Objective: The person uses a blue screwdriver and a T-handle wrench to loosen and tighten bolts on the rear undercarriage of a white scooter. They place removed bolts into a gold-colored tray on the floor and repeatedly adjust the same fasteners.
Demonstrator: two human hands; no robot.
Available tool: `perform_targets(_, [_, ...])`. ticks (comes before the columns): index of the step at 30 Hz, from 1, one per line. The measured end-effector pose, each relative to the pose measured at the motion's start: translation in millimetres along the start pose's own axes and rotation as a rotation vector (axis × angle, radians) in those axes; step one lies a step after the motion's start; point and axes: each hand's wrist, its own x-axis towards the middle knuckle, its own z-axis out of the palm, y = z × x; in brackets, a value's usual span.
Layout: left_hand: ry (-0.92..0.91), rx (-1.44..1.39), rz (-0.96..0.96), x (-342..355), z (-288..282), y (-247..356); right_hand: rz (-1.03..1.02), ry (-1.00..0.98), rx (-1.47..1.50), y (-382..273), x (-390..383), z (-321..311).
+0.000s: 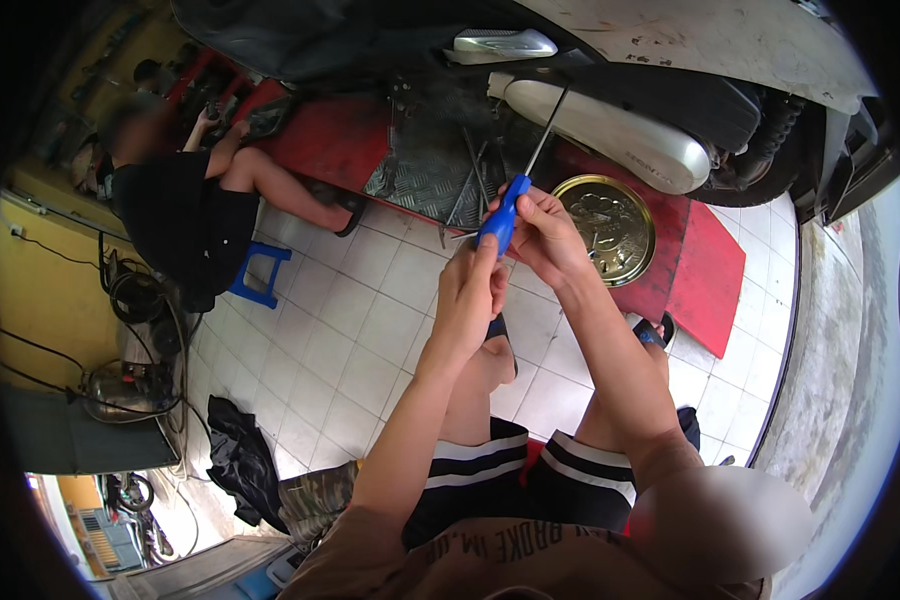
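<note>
A screwdriver (511,215) with a blue handle and long metal shaft is held up between my hands at the centre. My left hand (475,280) is closed on the lower end of the handle, and my right hand (548,225) grips it higher up, near the shaft. Beyond them, a round gold metal tray (638,245) holding small pieces sits on a red platform (716,295). Above it is the silver side cover (610,135) of a scooter. Several long metal tools (468,185) lie on the dark tread plate to the left.
A person (170,200) in black sits at upper left by a blue stool (260,275), hands on a dark part. A compressor (120,390) with hoses stands left, a black cloth (235,460) lies on the tiled floor (360,340), and a pale wall edges the right.
</note>
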Motion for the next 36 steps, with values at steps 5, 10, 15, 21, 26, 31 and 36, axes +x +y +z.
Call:
perform_targets(5, [0.193, 0.358, 0.319, 2, 13, -20, 0.019, -0.028, 0.038, 3, -4, -12])
perform_targets(10, [-0.285, -0.658, -0.399, 5, 6, -5, -0.045, -0.054, 0.123, -10, -1, 8])
perform_targets(15, [0.196, 0.448, 0.45, 10, 10, -15, -0.018, 0.018, -0.047, -12, -1, -7])
perform_targets(21, [0.029, -0.203, 0.06, 10, 16, -31, 0.017, -0.003, 0.078, -13, -1, 7])
perform_targets(26, [0.098, -0.076, 0.284, 12, 13, -38, -0.011, 0.024, -0.158, -12, -3, -22])
perform_targets(31, [0.139, 0.117, 0.361, 8, 16, -42, 0.016, 0.027, -0.153, -14, -5, -26])
perform_targets(36, [0.02, -0.386, 0.155, 8, 17, -47, -0.021, 0.078, -0.406, -22, -7, -17])
